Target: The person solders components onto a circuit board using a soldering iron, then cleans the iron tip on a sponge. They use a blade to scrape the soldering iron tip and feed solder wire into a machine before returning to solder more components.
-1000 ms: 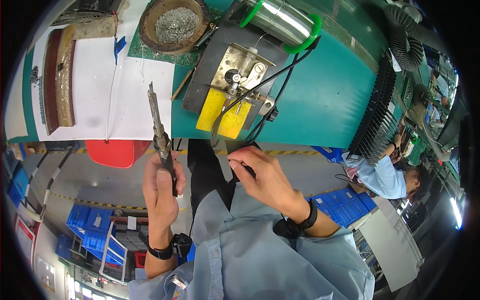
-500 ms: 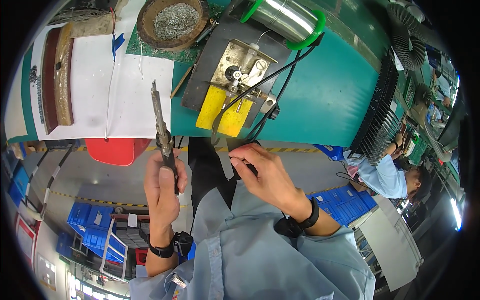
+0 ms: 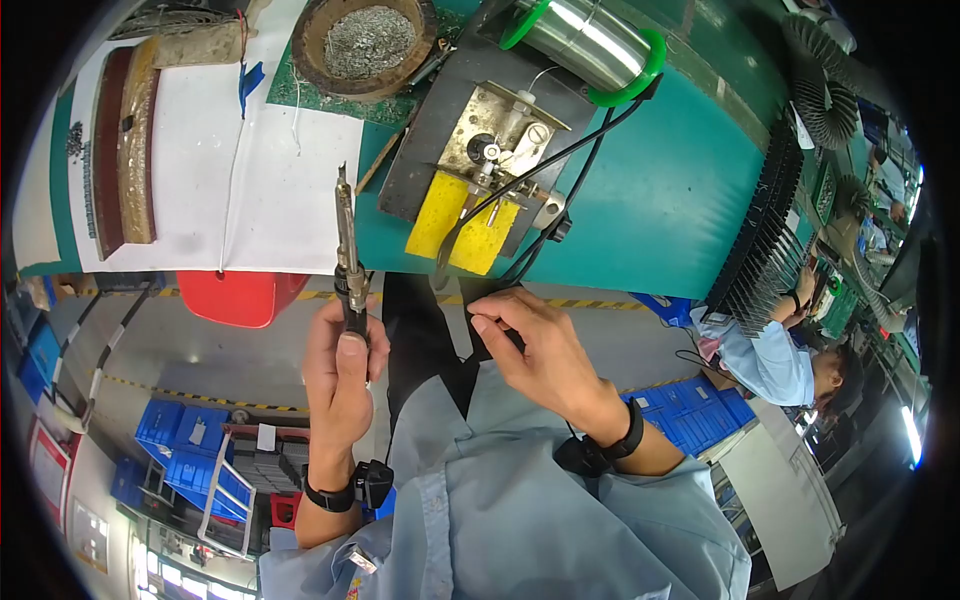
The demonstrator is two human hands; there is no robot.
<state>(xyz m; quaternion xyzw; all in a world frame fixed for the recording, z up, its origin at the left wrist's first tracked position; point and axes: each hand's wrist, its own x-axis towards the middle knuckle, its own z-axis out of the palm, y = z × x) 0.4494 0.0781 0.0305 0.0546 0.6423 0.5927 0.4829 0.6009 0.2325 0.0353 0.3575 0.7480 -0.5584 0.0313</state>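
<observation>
My left hand [image 3: 340, 375] is closed round the dark lower end of a slim metal tool [image 3: 348, 250]. The tool has a collar partway along and a narrow tip pointing away from me over the bench edge. My right hand [image 3: 545, 350] is just off the bench edge, thumb and fingers pressed together over something dark, mostly hidden by them. Beyond it on the bench lies a yellow sponge [image 3: 432, 218], against a metal solder-feeding fixture [image 3: 455, 140]. Black cables [image 3: 575, 175] run across the fixture and down to the edge near my right hand.
A green-rimmed solder wire spool [image 3: 590, 45] stands behind the fixture. Left of it sits a round bowl [image 3: 302, 60] of metal scraps. A curved brown block [image 3: 138, 150] lies far left, a spiky black rack [image 3: 765, 235] right. A red stool [image 3: 235, 300] is below the bench; a co-worker [image 3: 765, 360] works at right.
The tool in my left hand has swung from a leftward lean to nearly upright, and that hand has shifted slightly right. My right hand keeps its pinch. The view has shifted a little.
</observation>
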